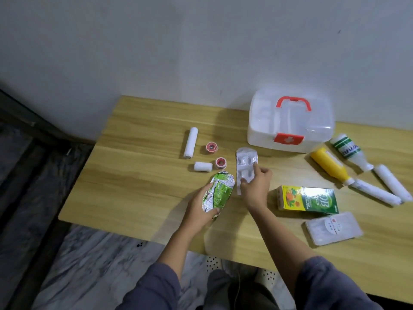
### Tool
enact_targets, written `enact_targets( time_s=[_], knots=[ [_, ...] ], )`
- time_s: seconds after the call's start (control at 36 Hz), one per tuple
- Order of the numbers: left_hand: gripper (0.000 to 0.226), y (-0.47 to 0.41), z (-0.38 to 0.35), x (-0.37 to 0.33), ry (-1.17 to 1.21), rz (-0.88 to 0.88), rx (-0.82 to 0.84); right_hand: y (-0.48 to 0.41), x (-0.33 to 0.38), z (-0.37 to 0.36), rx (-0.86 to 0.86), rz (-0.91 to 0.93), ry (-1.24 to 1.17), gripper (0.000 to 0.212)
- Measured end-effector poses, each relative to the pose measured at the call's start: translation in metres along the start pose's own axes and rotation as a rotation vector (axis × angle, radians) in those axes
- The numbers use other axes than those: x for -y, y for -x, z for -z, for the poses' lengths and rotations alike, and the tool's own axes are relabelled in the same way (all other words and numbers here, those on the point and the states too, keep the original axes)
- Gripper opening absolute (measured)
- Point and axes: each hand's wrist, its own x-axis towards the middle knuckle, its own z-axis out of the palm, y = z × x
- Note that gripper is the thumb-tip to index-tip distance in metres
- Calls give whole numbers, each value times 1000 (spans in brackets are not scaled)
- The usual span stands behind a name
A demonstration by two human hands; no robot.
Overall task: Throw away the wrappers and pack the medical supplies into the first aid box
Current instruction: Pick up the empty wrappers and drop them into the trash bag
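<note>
Wooden table [138, 175], closed first aid box [290, 124], bandage rolls [190, 143], tape rolls [211, 147], bottles [330, 167], green carton [308, 199], clear case [333, 228]

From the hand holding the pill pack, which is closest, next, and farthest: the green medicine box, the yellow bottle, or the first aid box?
Measured from the right hand in the head view:
1. Green medicine box, lying just to the hand's right near the table's front.
2. First aid box, shut, up by the wall behind the hand.
3. Yellow bottle, lying farther right.
The last two are close to call.
</note>
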Motion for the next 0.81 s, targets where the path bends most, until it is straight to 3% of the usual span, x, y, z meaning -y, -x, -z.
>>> enact_targets(
  time_s=[0.22,0.44,0.56,0.81],
  knots=[
    [66,6,12,-31,148,-25,-145,3,17,23,43,101,-30,62],
    [63,-2,14,-120,276,-287,-286,8,56,89,-61,335,-71,60],
    [67,-16,-6,-177,339,-357,-193,5,61,140,-159,374,-126,62],
    [71,-22,-134,-285,155,-595,117,10,3,289,-528,220,-99,62]
  ],
)
